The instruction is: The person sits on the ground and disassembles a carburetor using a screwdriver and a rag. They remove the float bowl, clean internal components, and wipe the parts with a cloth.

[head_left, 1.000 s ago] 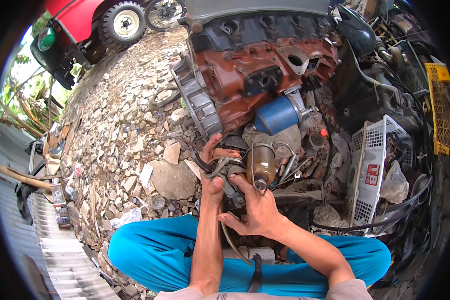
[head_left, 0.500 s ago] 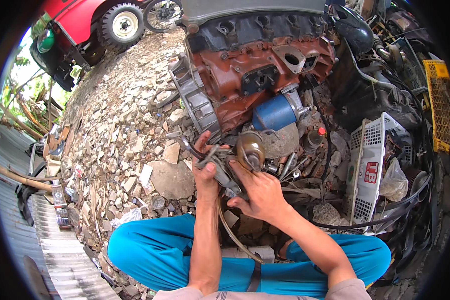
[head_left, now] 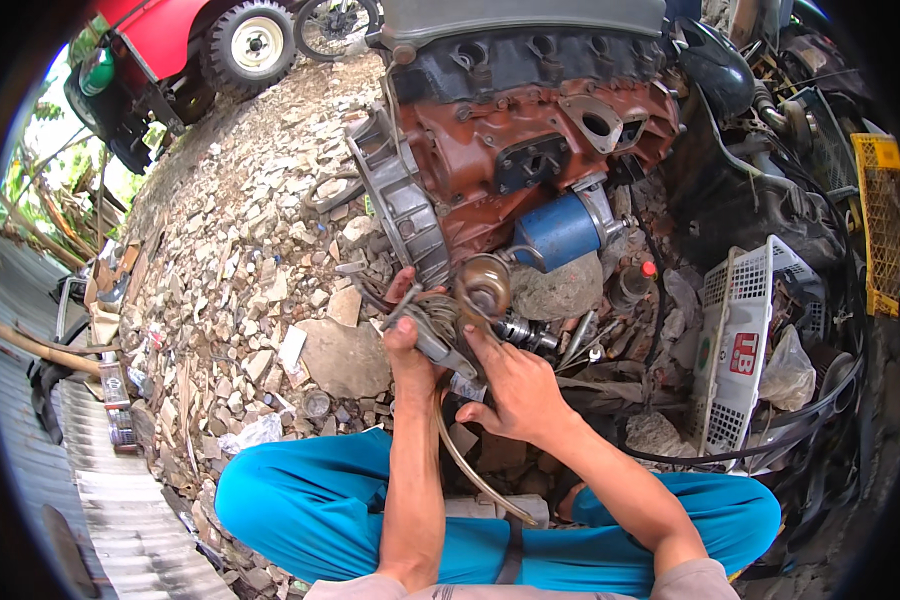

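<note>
Amber bowl (head_left: 483, 283) shifted left, closed end and long axis seemingly upward, hands (head_left: 520, 385) gripping its bracket (head_left: 447, 351)

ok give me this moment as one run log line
left hand: holding metal part; right hand: by amber bowl; engine: ahead; blue filter: on engine; crate: at right

Bowl (head_left: 486, 283): glossy, smooth | bell housing (head_left: 408, 215): matt metal | trousers (head_left: 300, 500): cloth

I am moving the amber, translucent rounded bowl (head_left: 483, 285) far and left, tipping its end upward; my bare right hand (head_left: 516, 388) is following, the slim tan hose (head_left: 460, 462) swinging its near end right.
</note>
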{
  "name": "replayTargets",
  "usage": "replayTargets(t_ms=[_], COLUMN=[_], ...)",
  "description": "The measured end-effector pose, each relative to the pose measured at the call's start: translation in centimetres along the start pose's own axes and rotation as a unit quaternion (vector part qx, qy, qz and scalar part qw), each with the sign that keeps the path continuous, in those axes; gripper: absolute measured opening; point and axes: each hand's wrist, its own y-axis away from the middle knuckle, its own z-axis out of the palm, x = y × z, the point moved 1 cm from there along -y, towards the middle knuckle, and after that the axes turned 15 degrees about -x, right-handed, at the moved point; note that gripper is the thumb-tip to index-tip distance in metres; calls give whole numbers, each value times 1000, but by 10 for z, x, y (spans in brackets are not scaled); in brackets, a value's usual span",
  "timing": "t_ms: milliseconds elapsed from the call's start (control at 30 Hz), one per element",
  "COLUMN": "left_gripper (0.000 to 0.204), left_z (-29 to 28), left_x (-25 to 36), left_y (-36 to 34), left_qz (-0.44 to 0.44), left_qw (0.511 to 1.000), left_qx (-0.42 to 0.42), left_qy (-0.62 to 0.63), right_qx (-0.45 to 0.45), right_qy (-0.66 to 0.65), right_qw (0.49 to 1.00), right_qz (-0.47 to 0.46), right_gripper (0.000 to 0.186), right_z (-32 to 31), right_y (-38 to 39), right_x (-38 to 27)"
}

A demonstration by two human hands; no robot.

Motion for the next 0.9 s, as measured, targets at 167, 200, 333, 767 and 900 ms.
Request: replayTargets(t_ms=[167,200,333,767,900], left_gripper=[103,103,102,112,110], left_z=[21,21,26,19,17], left_x=[-2,-2,-5,-6,-8], left_y=[3,1,3,-1,-1], left_qz=[0,7,32,59,70], left_qw=[994,992,978,983,984], left_qx=[1,-12,-57,2,-28], left_qy=[-109,-124,-198,-175,-164], right_qx=[33,46,46,190,163], right_qy=[-118,-132,-90,-140,-122], right_qw=[992,989,993,971,977], right_qz=[-40,-51,-67,-36,-58], right_gripper=[102,102,99,83,86], right_z=[-10,-11,-16,34,33], right_y=[4,4,3,21,21], right_x=[7,7,12,17,21])
